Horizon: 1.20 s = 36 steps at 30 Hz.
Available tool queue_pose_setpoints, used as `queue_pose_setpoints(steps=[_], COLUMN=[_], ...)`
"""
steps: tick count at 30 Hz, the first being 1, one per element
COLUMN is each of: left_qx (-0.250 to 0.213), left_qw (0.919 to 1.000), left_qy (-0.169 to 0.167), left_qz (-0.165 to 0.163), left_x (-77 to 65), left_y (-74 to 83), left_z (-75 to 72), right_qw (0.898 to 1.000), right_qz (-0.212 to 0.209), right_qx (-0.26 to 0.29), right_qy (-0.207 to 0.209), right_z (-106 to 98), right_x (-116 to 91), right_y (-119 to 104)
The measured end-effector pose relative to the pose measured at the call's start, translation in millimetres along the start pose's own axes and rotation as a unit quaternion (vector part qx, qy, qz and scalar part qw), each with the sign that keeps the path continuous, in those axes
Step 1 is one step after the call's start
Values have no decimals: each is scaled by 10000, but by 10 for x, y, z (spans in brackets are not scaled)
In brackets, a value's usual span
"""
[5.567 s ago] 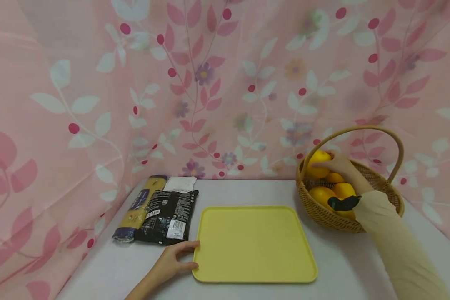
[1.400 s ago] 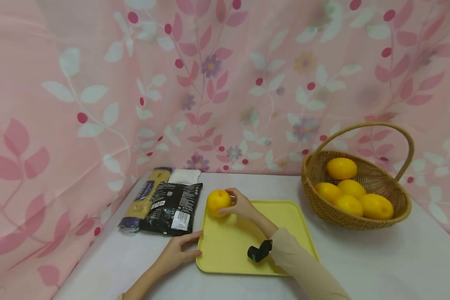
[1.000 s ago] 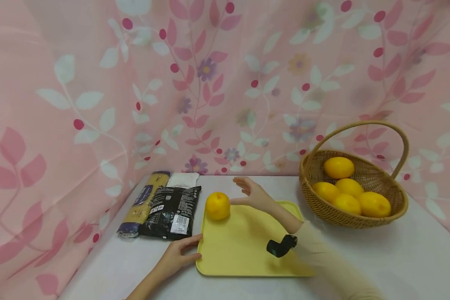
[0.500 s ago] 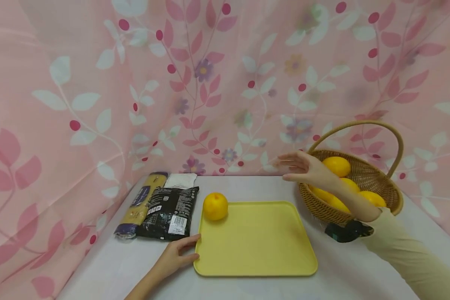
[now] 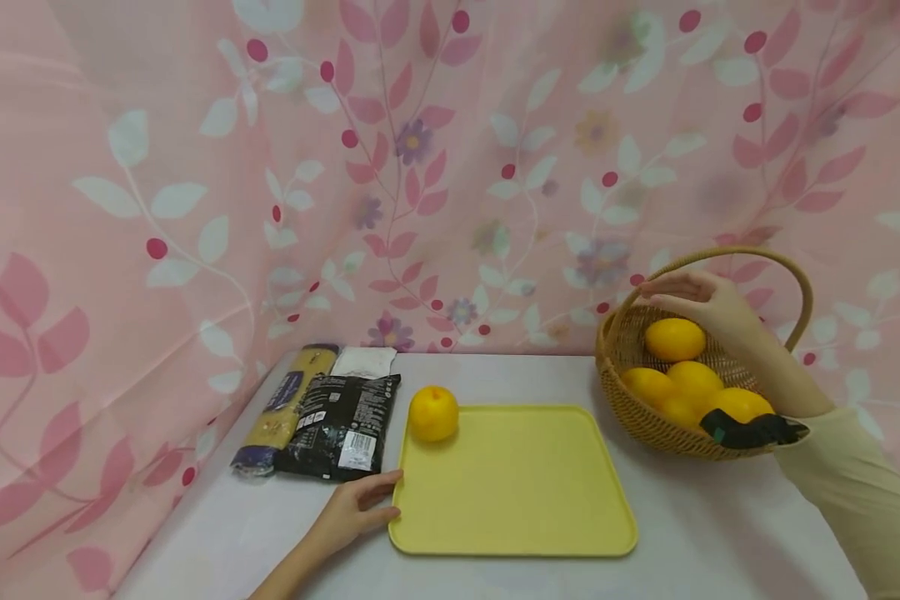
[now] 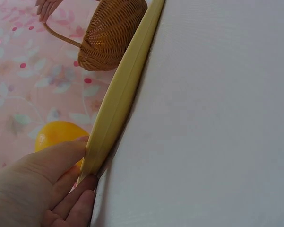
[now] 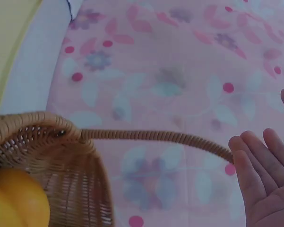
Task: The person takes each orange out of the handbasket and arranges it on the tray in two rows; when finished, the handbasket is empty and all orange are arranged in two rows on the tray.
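Note:
My left hand (image 5: 348, 515) touches the left rim of a yellow rectangular tray (image 5: 513, 483) with thumb and fingertips, its fingers loosely extended. The left wrist view shows the same hand (image 6: 52, 184) at the tray's raised edge (image 6: 116, 97). One round orange (image 5: 433, 415) sits in the tray's far left corner. Over a wicker basket (image 5: 637, 427) at the right hovers my right hand (image 5: 708, 308), holding nothing. Several yellow-orange fruits (image 5: 675, 339) lie inside the basket. The right wrist view has the fingers (image 7: 248, 179) spread loosely by the handle (image 7: 156, 135).
Left of the tray lie a black printed bag (image 5: 341, 425), a long yellow-and-purple packet (image 5: 281, 417) and a white packet (image 5: 364, 362). The basket's tall arched handle (image 5: 801, 292) stands up beside the right arm. A pink floral curtain (image 5: 450, 183) hangs behind the white table.
The right hand took an orange from the basket, set it in the tray's far left corner, let go and moved back right over the basket. The left hand stays at the tray's rim.

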<state>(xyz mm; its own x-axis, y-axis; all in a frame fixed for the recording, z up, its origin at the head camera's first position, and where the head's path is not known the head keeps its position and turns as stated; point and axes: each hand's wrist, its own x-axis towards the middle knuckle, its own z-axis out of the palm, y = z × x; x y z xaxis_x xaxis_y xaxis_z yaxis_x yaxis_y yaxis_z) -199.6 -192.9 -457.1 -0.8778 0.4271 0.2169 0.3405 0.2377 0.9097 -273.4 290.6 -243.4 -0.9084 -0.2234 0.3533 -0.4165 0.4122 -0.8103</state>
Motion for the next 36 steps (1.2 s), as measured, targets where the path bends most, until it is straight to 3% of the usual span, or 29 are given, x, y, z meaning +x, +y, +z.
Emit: queue_pose_setpoints(steps=[4, 7, 15, 24, 32, 36], left_qx=[-89, -99, -157, -134, -209, -194], left_qw=[9999, 9998, 9996, 9998, 9995, 9996], left_qy=[-22, -27, -23, -103, -125, -124], left_qz=[-100, -169, -227, 57, -224, -190], left_x=[-30, -46, -37, -14, -22, -5], left_y=[-74, -90, -76, -90, -88, -68], left_z=[-22, -43, -93, -56, 5, -6], right_qw=[9978, 9957, 9940, 9847, 9823, 9818], right_qz=[546, 722, 717, 783, 904, 1026], right_qx=[-358, -551, -501, -1247, -1519, -1524], right_qy=[100, 184, 655, 935, 622, 473], right_z=[-87, -128, -201, -240, -206, -217], right_x=[54, 109, 217, 260, 253, 264], right_y=[232, 433, 693, 951, 1165, 1191])
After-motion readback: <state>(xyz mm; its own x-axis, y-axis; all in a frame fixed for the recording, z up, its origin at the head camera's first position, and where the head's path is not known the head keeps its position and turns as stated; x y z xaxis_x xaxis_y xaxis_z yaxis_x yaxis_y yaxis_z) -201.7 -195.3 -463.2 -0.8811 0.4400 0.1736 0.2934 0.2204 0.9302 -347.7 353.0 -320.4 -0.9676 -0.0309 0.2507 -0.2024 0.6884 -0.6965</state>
